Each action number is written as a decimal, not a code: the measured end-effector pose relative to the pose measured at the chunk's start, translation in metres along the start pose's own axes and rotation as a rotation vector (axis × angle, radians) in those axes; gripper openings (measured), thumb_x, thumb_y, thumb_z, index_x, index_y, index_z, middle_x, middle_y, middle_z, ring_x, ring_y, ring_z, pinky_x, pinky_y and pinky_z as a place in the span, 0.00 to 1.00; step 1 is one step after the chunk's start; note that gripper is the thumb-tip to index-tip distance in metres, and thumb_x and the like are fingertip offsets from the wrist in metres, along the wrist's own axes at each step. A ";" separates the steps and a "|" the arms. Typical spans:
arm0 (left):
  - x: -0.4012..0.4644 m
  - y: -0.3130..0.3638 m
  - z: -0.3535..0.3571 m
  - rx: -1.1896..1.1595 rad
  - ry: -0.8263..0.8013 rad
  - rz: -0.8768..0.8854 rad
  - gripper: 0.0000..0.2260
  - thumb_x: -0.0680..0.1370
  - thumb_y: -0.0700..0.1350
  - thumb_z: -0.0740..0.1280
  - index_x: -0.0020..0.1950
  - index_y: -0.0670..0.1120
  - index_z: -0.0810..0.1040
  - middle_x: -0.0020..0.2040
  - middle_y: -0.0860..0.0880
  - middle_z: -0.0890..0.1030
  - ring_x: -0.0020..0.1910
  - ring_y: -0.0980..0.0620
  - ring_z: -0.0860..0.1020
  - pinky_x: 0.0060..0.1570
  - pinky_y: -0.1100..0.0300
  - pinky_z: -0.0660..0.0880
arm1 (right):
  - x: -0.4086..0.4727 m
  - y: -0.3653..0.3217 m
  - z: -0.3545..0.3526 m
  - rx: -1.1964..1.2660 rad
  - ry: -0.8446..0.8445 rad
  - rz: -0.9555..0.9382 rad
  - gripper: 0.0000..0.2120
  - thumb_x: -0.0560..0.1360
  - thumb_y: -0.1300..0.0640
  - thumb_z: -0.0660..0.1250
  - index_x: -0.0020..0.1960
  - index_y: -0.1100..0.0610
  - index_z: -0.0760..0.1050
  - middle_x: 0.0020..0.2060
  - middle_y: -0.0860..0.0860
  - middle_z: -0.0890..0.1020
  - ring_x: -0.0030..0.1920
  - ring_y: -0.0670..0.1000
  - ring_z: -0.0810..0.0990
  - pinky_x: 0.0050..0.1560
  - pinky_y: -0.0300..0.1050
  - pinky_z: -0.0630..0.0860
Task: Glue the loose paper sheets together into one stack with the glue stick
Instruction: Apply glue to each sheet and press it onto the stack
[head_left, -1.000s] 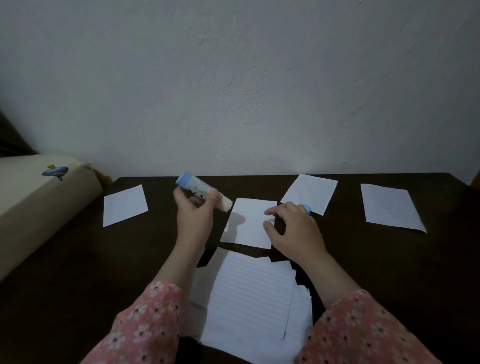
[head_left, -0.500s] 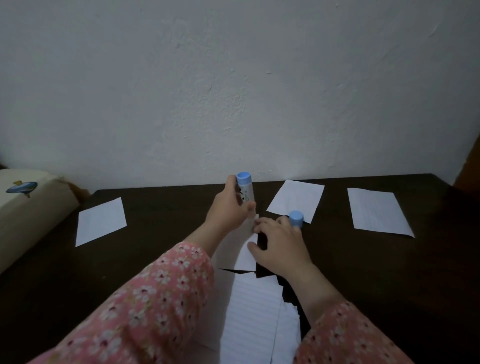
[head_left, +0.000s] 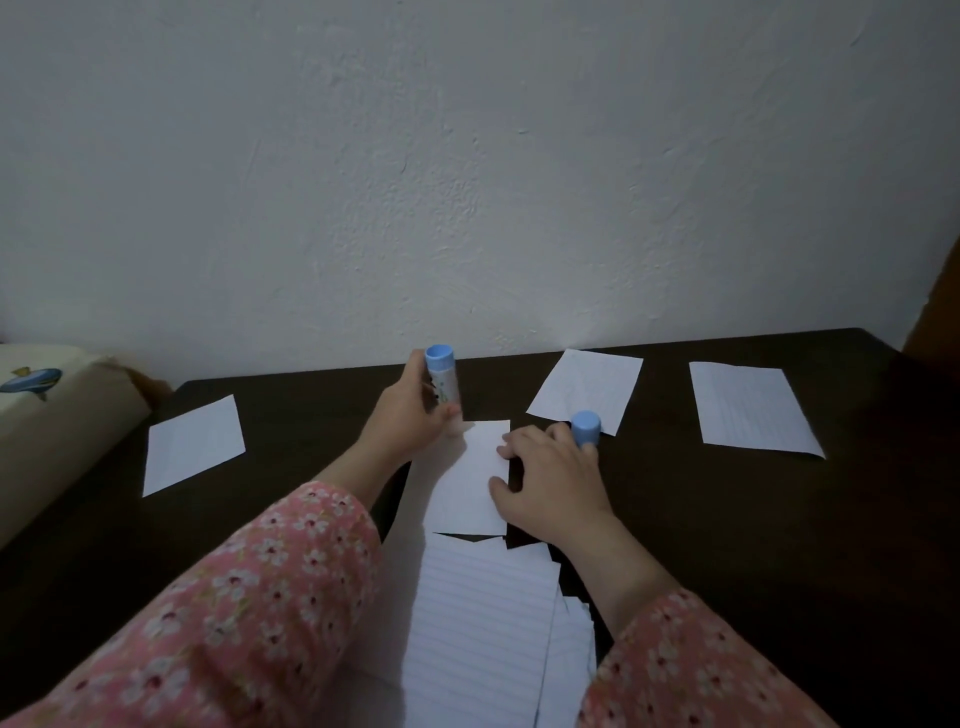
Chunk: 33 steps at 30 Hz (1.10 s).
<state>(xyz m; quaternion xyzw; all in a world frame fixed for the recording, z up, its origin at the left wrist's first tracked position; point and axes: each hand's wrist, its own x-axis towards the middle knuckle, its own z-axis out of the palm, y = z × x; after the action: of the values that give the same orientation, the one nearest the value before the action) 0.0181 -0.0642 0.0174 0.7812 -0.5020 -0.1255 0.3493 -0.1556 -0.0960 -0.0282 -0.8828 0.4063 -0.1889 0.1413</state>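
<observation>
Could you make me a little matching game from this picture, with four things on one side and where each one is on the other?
Things:
1. glue stick
2. cap
3. small sheet
4. lined pile

Places:
A. flat on the table between the two hands
B. held upright in the left hand
C. nearest the camera, between the sleeves
D. tucked among the fingers of the right hand

Pairs: 1-B, 2-D, 3-A, 4-C
</observation>
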 end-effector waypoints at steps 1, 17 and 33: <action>-0.001 -0.002 -0.002 -0.005 0.005 -0.010 0.24 0.76 0.43 0.69 0.68 0.51 0.62 0.63 0.44 0.75 0.62 0.46 0.75 0.52 0.55 0.75 | 0.000 0.000 0.000 0.000 0.001 0.001 0.21 0.75 0.43 0.61 0.66 0.47 0.71 0.64 0.41 0.72 0.64 0.48 0.64 0.62 0.50 0.62; -0.029 -0.014 -0.042 -0.399 0.508 -0.155 0.20 0.79 0.49 0.64 0.70 0.58 0.64 0.62 0.46 0.75 0.51 0.50 0.80 0.50 0.53 0.78 | -0.001 0.002 0.003 -0.001 0.024 -0.008 0.20 0.75 0.43 0.61 0.65 0.46 0.71 0.65 0.39 0.72 0.65 0.47 0.65 0.62 0.50 0.62; -0.083 -0.045 -0.040 -0.405 0.381 -0.373 0.14 0.74 0.55 0.70 0.56 0.52 0.76 0.52 0.53 0.78 0.52 0.54 0.75 0.54 0.55 0.73 | -0.004 0.000 0.003 -0.067 0.087 0.022 0.21 0.74 0.40 0.63 0.64 0.47 0.72 0.62 0.43 0.75 0.64 0.48 0.66 0.62 0.48 0.64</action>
<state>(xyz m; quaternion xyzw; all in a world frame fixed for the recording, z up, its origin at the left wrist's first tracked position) 0.0330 0.0359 0.0028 0.7838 -0.2408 -0.1361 0.5560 -0.1573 -0.0926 -0.0317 -0.8735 0.4277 -0.2119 0.0960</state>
